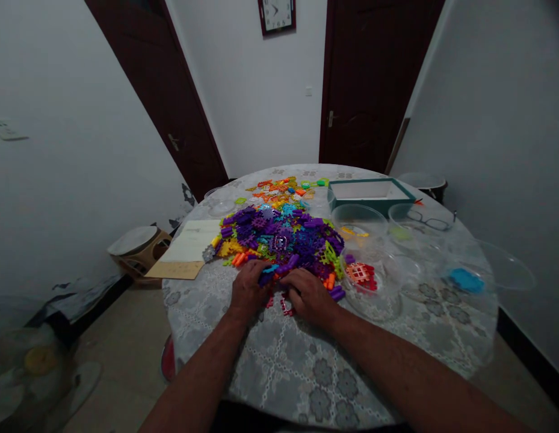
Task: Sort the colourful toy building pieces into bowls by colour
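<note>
A large heap of plastic building pieces (279,234), mostly purple with gear and tube shapes, lies on the table. At its near edge my left hand (250,291) is closed, its fingers bent round a blue building piece (266,276). Close beside it, my right hand (310,296) has curled fingers dipping into the same edge; what they hold is hidden. Red pieces (286,305) lie on the cloth between the hands. Orange tubes (330,281) and purple tubes (337,293) rest just beyond my right hand.
Clear round tubs stand to the right, one with red pieces (361,273), another with a blue piece (466,280). Behind them are a green-rimmed box (372,193) and glasses (430,222). Paper and cardboard (176,270) lie left. A patterned cloth (319,367) covers the round table.
</note>
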Demonstrator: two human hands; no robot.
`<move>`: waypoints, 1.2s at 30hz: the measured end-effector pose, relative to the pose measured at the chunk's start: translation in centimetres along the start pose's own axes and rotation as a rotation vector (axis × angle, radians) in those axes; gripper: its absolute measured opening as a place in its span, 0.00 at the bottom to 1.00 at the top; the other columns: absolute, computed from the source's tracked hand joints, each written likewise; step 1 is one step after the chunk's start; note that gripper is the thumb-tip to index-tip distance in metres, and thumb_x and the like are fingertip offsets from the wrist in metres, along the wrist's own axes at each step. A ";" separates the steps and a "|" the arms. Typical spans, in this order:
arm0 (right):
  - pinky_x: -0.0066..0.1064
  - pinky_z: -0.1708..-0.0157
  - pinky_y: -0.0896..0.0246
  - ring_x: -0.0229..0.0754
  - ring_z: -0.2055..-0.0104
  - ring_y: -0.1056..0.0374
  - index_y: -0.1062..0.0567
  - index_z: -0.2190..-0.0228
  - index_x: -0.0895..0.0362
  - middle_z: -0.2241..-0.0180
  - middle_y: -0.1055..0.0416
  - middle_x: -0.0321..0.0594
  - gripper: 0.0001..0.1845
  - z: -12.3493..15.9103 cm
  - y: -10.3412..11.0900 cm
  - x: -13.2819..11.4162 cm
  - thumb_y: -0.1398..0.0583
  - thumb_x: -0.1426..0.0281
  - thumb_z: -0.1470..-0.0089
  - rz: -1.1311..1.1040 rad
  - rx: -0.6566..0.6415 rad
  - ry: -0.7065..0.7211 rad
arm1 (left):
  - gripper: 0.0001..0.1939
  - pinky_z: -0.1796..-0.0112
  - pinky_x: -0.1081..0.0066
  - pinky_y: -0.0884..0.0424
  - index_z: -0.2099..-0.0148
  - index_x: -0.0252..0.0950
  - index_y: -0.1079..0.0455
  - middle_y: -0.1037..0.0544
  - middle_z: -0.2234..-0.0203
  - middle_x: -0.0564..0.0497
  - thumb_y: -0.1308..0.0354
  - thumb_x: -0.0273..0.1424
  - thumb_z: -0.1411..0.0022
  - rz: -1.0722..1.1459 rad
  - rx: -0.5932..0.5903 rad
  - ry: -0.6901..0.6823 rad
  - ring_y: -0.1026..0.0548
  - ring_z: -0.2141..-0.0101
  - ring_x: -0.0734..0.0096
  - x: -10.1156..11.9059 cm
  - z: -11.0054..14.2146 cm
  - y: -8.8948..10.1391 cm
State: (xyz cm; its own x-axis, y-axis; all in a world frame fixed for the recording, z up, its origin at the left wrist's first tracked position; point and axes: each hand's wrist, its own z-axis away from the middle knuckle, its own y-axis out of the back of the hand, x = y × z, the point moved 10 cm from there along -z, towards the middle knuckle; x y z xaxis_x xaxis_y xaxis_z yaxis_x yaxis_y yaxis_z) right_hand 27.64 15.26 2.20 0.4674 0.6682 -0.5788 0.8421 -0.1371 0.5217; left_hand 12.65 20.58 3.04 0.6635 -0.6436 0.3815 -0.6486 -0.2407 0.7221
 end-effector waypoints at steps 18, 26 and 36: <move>0.41 0.49 0.32 0.48 0.54 0.29 0.21 0.56 0.55 0.58 0.22 0.43 0.20 -0.4 0.0 0.0 0.42 0.85 0.45 0.029 -0.028 -0.032 | 0.14 0.50 0.57 0.24 0.46 0.41 0.25 0.19 0.53 0.44 0.35 0.31 0.34 0.028 0.013 -0.013 0.21 0.51 0.55 -0.4 0.1 -0.1; 0.41 0.50 0.32 0.48 0.54 0.30 0.22 0.56 0.54 0.58 0.22 0.43 0.18 -0.5 0.0 0.0 0.41 0.83 0.44 0.049 -0.035 -0.030 | 0.15 0.49 0.56 0.23 0.45 0.42 0.26 0.19 0.53 0.44 0.36 0.32 0.34 0.029 0.003 -0.010 0.22 0.50 0.54 -0.3 0.1 0.1; 0.41 0.49 0.32 0.48 0.54 0.30 0.21 0.56 0.55 0.58 0.22 0.44 0.18 -0.6 -0.3 -0.1 0.41 0.84 0.44 0.064 -0.069 -0.037 | 0.15 0.49 0.57 0.24 0.46 0.41 0.25 0.19 0.53 0.44 0.35 0.31 0.34 0.026 0.013 -0.022 0.22 0.51 0.55 -0.2 0.2 0.1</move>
State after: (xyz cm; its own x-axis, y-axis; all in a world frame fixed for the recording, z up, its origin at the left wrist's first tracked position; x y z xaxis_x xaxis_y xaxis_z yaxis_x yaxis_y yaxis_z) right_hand 27.15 15.73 2.45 0.5301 0.6324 -0.5648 0.7902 -0.1270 0.5995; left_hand 12.35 20.50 2.95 0.6379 -0.6656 0.3874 -0.6707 -0.2330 0.7041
